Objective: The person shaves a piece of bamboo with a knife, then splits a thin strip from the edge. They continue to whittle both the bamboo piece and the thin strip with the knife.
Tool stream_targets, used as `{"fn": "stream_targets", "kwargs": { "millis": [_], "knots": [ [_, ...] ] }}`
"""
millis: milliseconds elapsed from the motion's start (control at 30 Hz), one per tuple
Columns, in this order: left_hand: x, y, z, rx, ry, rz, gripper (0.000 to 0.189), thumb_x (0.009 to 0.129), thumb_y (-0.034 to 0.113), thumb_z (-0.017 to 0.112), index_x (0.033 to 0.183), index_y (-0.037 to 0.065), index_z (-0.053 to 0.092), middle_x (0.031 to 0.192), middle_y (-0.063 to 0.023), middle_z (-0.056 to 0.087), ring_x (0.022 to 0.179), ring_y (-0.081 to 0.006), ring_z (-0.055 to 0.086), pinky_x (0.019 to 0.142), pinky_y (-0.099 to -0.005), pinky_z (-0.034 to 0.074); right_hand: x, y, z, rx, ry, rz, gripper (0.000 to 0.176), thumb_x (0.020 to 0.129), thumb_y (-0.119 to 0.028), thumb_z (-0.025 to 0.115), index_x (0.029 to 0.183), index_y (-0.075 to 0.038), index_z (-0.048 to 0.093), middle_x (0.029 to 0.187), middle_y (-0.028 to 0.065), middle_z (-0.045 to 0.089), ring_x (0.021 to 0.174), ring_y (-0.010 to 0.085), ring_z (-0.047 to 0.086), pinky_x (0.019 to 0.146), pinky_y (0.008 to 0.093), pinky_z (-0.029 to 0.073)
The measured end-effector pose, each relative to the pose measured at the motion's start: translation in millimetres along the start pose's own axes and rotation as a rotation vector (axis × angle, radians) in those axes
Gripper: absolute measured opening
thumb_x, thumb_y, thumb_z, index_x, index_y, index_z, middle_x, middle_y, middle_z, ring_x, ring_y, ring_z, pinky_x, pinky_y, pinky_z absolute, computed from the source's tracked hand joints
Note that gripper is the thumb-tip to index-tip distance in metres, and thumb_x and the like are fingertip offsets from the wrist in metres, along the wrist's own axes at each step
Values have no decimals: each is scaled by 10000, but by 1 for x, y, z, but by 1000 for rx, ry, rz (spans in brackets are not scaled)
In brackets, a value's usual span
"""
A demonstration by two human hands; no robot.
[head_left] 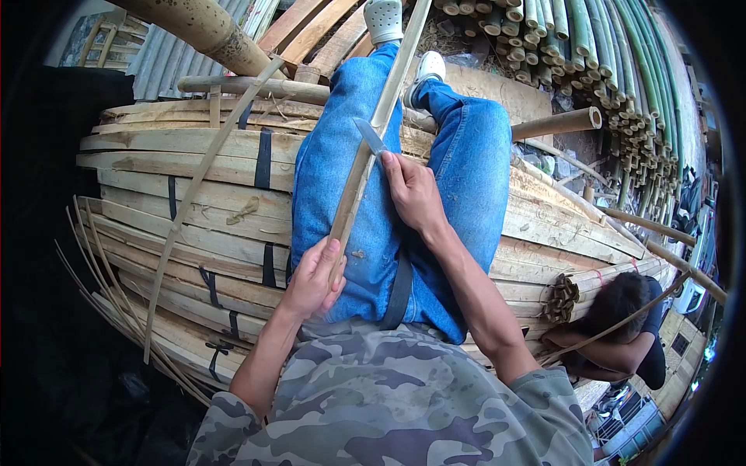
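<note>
Left hand [313, 278]: grip closed round strip [351, 186]; right hand [413, 190]: round knife [371, 138]. Likely shaving; next stroke needs steady angle.

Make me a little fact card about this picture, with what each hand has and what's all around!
Left hand: left hand grips a long strip
Right hand: right hand holds a knife, blade across the strip
Clothes: blue jeans, camouflage shirt
Under the legs: pale slats, black bands
Upper right: stacked bamboo poles
Lower right: another person, bent over
</note>
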State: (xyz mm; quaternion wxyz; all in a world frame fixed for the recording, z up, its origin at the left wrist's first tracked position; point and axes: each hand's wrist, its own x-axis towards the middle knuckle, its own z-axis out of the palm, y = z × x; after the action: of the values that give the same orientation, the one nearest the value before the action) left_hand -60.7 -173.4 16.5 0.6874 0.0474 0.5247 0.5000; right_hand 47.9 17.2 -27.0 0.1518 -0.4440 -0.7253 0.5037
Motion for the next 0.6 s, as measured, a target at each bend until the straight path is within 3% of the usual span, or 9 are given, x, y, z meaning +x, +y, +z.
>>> {"fn": "stream_targets", "kwargs": {
  "millis": [133, 167, 233, 367, 433, 600],
  "knots": [
    [4, 1, 0, -28, -24, 23, 347, 1074, 356, 354, 895, 71, 434, 583, -1, 409, 321, -55, 348, 288, -199, 296, -13, -6, 1, 2, -101, 56, 391, 1025, -302, 492, 853, 26, 617, 616, 243, 529, 517, 370, 535, 536, 435, 405],
    [5, 1, 0, -52, -21, 32, 353, 1073, 364, 351, 878, 77, 417, 580, -2, 405, 309, -48, 347, 262, -191, 286, -29, -8, 9, 19, -123, -18, 397, 1024, -302, 496, 827, 24, 608, 610, 249, 518, 516, 394, 522, 531, 434, 403],
    [5, 0, 2, -48, -3, 21, 352, 1074, 361, 350, 878, 77, 420, 578, -1, 403, 308, -48, 346, 262, -192, 285, -44, -14, 11, 33, -120, 86, 406, 1025, -306, 497, 807, 21, 600, 605, 253, 509, 516, 411, 512, 528, 435, 403],
    [2, 1, -3, -34, -15, 4, 347, 1075, 355, 349, 883, 77, 430, 576, -1, 401, 307, -47, 342, 260, -192, 281, -37, -8, 5, 29, -127, 39, 424, 1025, -320, 500, 790, 23, 587, 583, 226, 497, 480, 321, 489, 525, 427, 396],
    [-1, 0, -6, -33, -33, 4, 347, 1073, 361, 355, 907, 69, 442, 582, -1, 408, 317, -52, 343, 280, -198, 285, -11, -6, -2, 18, 34, 29, 439, 1016, -337, 518, 785, 29, 592, 572, 202, 501, 477, 264, 469, 526, 419, 396],
    [0, 1, -10, -79, -79, -13, 353, 1071, 370, 361, 935, 59, 457, 587, -2, 415, 327, -61, 337, 301, -208, 284, 34, -9, -15, -80, 34, -91, 404, 1012, -323, 519, 826, 18, 631, 612, 237, 549, 520, 363, 555, 547, 450, 411]
  ]
}}
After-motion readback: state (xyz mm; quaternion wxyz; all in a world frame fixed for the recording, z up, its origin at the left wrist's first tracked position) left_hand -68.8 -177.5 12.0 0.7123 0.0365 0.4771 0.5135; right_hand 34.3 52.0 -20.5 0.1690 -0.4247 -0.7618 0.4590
